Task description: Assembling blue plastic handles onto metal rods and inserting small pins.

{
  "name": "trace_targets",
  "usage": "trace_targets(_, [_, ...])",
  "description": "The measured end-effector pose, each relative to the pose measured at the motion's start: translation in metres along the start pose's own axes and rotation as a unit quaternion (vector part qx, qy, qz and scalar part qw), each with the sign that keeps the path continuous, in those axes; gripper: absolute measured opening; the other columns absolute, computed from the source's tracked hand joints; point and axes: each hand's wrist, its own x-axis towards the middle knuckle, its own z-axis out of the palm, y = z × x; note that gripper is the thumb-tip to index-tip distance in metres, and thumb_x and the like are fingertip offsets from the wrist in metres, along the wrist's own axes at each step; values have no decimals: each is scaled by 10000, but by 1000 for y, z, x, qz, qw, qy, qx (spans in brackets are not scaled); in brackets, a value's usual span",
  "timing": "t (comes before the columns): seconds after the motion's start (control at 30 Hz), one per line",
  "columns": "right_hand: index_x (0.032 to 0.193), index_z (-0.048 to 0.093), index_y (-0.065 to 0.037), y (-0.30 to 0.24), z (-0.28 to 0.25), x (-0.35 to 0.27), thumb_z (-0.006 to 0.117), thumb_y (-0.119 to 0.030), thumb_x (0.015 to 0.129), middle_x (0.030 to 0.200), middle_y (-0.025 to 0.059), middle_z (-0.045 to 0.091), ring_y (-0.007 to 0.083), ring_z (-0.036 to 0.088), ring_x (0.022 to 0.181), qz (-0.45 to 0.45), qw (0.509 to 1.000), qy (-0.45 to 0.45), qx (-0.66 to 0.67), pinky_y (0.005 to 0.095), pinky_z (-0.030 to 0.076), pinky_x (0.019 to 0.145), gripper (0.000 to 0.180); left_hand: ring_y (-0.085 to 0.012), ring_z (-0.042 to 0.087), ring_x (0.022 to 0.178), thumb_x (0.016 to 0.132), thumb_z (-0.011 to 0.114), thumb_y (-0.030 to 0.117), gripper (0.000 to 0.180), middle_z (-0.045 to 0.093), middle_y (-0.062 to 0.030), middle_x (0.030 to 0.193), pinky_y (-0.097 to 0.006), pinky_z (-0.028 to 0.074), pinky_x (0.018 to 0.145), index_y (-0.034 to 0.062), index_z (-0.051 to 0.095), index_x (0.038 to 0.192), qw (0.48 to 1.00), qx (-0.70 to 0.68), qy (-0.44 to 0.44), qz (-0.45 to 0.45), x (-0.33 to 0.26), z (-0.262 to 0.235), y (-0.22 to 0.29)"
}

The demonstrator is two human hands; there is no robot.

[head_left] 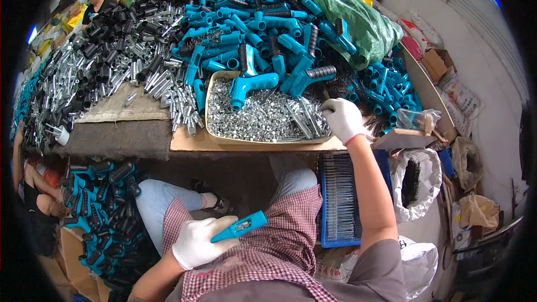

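Observation:
White gloves cover both of my hands. Over my lap, my left hand [201, 241] is wrapped round a teal plastic tool housing [250, 223]; a metal piece shows in its slot, and the rest is hidden by the glove. My right hand [342, 118] is closed, fingertips curled together at the right end of a shallow tray [210, 109]; whatever they pinch cannot be made out. Small metal parts [251, 120] and longer metal pins [301, 118] fill the tray. Teal pistol-shaped housings with black grips [253, 85] lie across its back edge. Dark springs [344, 90] are heaped beside my right hand.
Teal housings [229, 39], metal tubes [162, 86] and black sleeves [100, 50] pile up on the bench. A blue crate of thin rods [341, 198] stands below right, beside a white sack [400, 201]. Finished-looking teal-black pieces [103, 212] heap at left. Other people [99, 4] are at left.

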Motion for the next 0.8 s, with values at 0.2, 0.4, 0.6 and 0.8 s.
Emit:
trace_targets(0.2, [911, 758, -108, -5, 16, 15, 627, -225, 803, 927, 186, 711, 368, 681, 886, 12, 992, -92, -90, 428, 533, 817, 206, -250, 683, 654, 755, 785, 338, 489, 691, -103, 814, -343, 548, 585, 33, 674, 1122, 1000, 7, 4, 11, -1, 0, 2])
trace_targets(0.4, [861, 720, -76, -8, 21, 16, 610, -226, 769, 874, 206, 691, 390, 667, 869, 12, 988, -66, -140, 472, 528, 789, 207, -283, 682, 700, 749, 787, 318, 477, 687, -111, 835, -364, 547, 618, 65, 672, 1137, 998, -9, 3, -59, -4, -7, 3])
trace_targets(0.6, [879, 654, -39, 1, 18, 7, 591, -127, 816, 867, 182, 649, 383, 627, 871, -82, 986, 81, -117, 460, 501, 785, 125, -290, 693, 713, 738, 802, 309, 475, 691, -117, 833, -366, 555, 632, 91, 674, 1140, 991, -32, 15, -131, 3, -22, 8])
trace_targets(0.8, [887, 688, -47, -131, -8, -71, 664, -53, 761, 867, 120, 669, 301, 657, 858, -295, 908, -186, 232, 378, 524, 793, 129, -294, 695, 703, 726, 805, 315, 435, 689, -109, 796, -380, 560, 626, 94, 689, 1081, 988, -7, 13, -153, -4, -25, 3])
